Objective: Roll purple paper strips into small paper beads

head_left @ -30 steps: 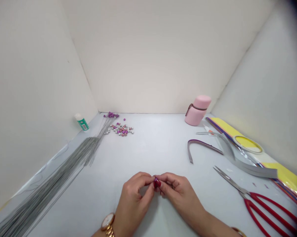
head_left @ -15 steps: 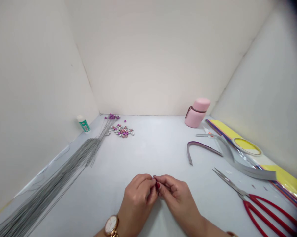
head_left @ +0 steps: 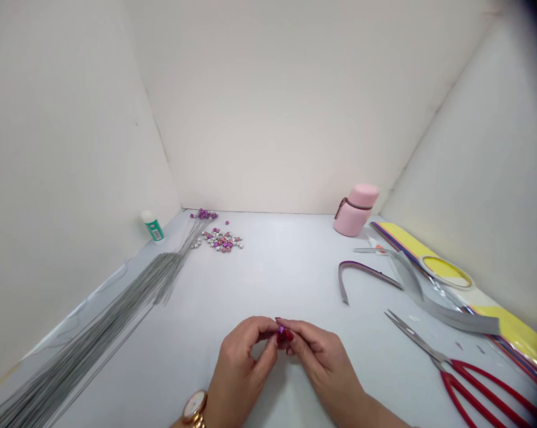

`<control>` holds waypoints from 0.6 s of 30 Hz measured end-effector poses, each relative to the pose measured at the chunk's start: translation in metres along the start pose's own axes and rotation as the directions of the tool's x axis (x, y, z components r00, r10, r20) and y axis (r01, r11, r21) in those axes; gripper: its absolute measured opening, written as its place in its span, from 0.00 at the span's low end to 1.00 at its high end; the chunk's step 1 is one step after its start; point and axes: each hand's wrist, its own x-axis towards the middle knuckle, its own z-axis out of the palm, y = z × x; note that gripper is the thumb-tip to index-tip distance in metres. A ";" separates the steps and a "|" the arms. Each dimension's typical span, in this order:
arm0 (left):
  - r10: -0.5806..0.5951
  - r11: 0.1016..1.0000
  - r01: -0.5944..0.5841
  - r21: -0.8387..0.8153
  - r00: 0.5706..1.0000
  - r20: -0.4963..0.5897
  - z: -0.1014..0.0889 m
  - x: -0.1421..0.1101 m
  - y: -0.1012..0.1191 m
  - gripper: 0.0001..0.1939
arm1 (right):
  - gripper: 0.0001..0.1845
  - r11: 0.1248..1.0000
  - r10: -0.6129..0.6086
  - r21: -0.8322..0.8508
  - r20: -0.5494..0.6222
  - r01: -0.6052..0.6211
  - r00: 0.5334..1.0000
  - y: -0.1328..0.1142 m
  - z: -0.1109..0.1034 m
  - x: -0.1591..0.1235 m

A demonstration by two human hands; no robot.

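At the front middle, my left hand (head_left: 248, 356) and my right hand (head_left: 317, 353) meet fingertip to fingertip. Pinched between them is a small shiny purple paper star (head_left: 281, 329), mostly covered by the thumbs and forefingers. Red polish shows on the nails. A watch (head_left: 194, 406) sits on my left wrist. Farther back to the left lies a pile of small folded stars (head_left: 223, 241) in silver, purple and pink. Behind it, purple stars (head_left: 203, 214) rest by the tips of a bundle of thin grey wires (head_left: 103, 321).
Red-handled scissors (head_left: 442, 356) lie at right, blades slightly apart. Beyond them are a curled purple strip (head_left: 366, 265), silver strips (head_left: 455, 318), a tape roll (head_left: 446, 272) and yellow sheets (head_left: 509, 321). A pink flask (head_left: 355, 211) and a glue stick (head_left: 153, 227) stand near the walls.
My left fingers have shifted from a curled-over grip to a thumb-and-forefinger pinch, so the purple star now shows. My right hand stays nearly in place. The view has tilted slightly.
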 end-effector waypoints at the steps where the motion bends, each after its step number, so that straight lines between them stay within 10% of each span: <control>1: -0.005 1.000 0.005 -0.009 1.000 -0.001 0.000 0.000 -0.001 0.08 | 0.13 1.000 0.012 0.016 -0.011 -0.012 1.000 0.000 0.000 0.001; 18: -0.018 1.000 0.017 0.011 0.999 0.039 0.000 0.003 0.001 0.10 | 0.10 0.981 0.129 0.157 -0.075 -0.116 0.989 0.002 0.001 0.005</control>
